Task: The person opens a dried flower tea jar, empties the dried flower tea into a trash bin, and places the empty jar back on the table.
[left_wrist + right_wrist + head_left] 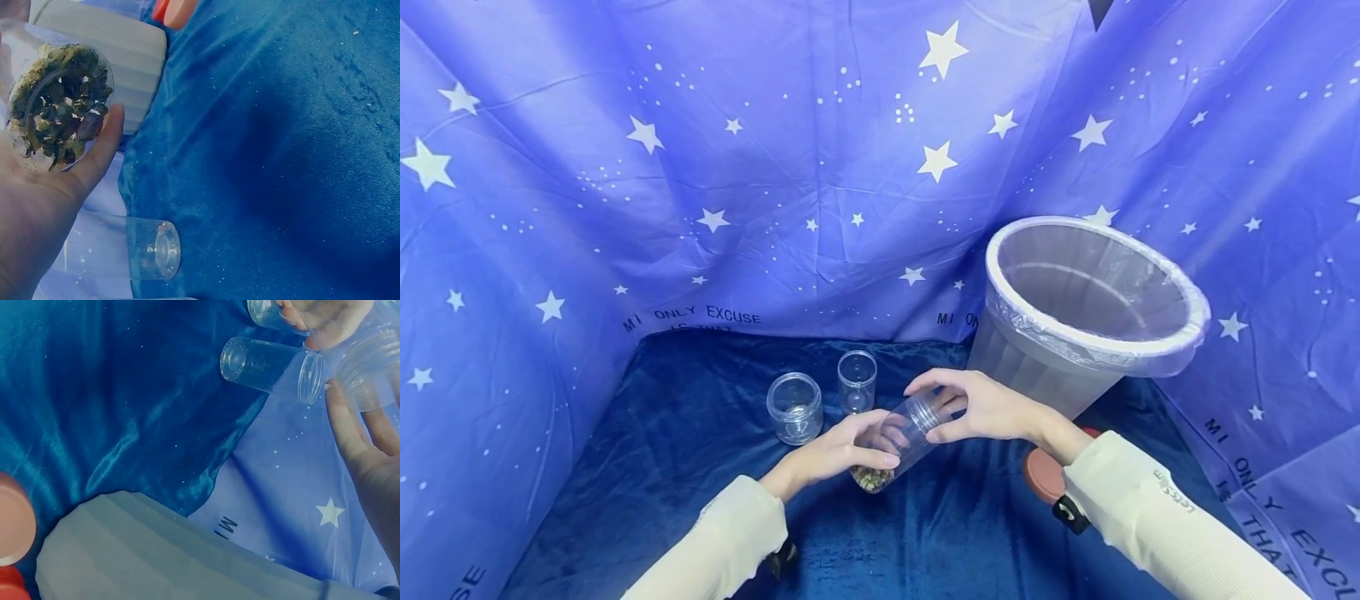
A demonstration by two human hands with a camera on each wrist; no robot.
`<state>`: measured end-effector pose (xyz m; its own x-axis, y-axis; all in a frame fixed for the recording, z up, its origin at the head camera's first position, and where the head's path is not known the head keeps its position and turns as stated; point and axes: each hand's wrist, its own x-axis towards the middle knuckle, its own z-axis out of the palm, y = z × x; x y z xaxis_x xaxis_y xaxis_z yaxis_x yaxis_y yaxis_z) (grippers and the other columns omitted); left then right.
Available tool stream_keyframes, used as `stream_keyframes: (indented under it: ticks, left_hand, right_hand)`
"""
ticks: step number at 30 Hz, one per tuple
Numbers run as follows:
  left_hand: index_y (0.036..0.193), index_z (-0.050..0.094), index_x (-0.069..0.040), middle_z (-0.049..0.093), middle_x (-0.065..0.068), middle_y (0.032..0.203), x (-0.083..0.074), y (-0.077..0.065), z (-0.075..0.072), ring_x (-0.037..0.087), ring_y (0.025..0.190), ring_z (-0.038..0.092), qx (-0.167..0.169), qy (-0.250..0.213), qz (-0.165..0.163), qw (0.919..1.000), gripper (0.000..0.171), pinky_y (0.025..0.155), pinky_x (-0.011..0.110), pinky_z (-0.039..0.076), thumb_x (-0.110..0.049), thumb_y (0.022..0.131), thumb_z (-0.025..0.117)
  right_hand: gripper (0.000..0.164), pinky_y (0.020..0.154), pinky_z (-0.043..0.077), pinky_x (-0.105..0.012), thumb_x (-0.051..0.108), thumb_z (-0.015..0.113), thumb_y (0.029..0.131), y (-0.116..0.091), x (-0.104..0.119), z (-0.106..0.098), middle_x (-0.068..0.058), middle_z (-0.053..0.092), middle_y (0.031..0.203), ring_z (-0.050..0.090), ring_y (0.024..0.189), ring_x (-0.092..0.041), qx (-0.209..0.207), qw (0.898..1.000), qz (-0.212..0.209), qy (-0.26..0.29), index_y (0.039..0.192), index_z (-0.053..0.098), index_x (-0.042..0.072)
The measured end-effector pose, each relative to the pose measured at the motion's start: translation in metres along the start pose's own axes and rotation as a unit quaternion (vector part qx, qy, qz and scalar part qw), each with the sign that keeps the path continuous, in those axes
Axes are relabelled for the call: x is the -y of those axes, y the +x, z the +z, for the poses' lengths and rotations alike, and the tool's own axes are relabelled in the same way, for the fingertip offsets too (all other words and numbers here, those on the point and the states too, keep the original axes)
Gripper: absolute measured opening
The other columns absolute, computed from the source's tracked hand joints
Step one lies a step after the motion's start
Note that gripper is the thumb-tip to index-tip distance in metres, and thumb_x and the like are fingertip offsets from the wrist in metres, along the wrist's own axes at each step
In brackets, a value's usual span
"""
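Note:
A clear plastic jar (917, 443) is tilted over the cloth, its threaded mouth toward the upper right. Dried green-brown leafy bits (59, 106) lie gathered at its closed end. My left hand (831, 450) grips the lower body, thumb along the near side. Around the threaded neck, the fingers and thumb of my right hand (992, 407) hold the jar; no lid shows on its mouth in the right wrist view. Just behind my left hand stand a short, wide clear jar (795, 410) and a narrower, taller clear jar (857, 383), both lidless.
A grey bin (1037, 367) with a clear liner folded over its rim stands at the back right, behind my right hand. Pink (14, 519) and red (11, 584) lids lie beside it. Dark blue velvety cloth (700, 467) covers the surface; a starry curtain (820, 183) surrounds it.

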<state>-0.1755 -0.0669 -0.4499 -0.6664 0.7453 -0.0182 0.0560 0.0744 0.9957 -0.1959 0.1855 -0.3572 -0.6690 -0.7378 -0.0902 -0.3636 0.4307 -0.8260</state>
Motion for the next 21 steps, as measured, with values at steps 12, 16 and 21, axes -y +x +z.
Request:
stream_keyframes:
  ticks: [12, 16, 21]
  left_hand:
    - [0.142, 0.044, -0.003, 0.061, 0.021, 0.129, 0.006, -0.004, -0.002, 0.026, 0.118, 0.06, -0.013, 0.01, 0.002, 0.9999, 0.056, 0.1, 0.033, 0.048, -0.024, 0.093, 0.062]
    - [0.142, 0.044, -0.002, 0.061, 0.021, 0.128, 0.007, -0.005, -0.003, 0.027, 0.118, 0.059, -0.017, 0.012, 0.004, 0.9998, 0.056, 0.099, 0.033, 0.048, -0.025, 0.093, 0.062]
    - [0.142, 0.044, -0.002, 0.061, 0.021, 0.128, 0.008, -0.007, -0.004, 0.027, 0.117, 0.06, -0.02, 0.013, 0.007, 0.9997, 0.056, 0.099, 0.034, 0.048, -0.024, 0.094, 0.062]
  right_hand:
    - [0.055, 0.088, 0.056, -0.033, 0.02, 0.078, 0.083, -0.007, -0.002, -0.013, -0.014, 0.061, 0.124, 0.064, 0.106, -0.025, -0.052, 0.997, 0.053, 0.033, 0.133, 0.055, 0.016]
    - [0.055, 0.089, 0.055, -0.029, 0.021, 0.08, 0.082, -0.008, -0.005, -0.016, -0.013, 0.06, 0.128, 0.064, 0.104, -0.023, -0.076, 0.996, 0.051, 0.019, 0.132, 0.057, 0.016]
    - [0.056, 0.09, 0.056, -0.03, 0.022, 0.08, 0.081, -0.01, -0.009, -0.02, -0.012, 0.062, 0.128, 0.066, 0.103, -0.021, -0.102, 0.993, 0.049, -0.019, 0.131, 0.057, 0.015]
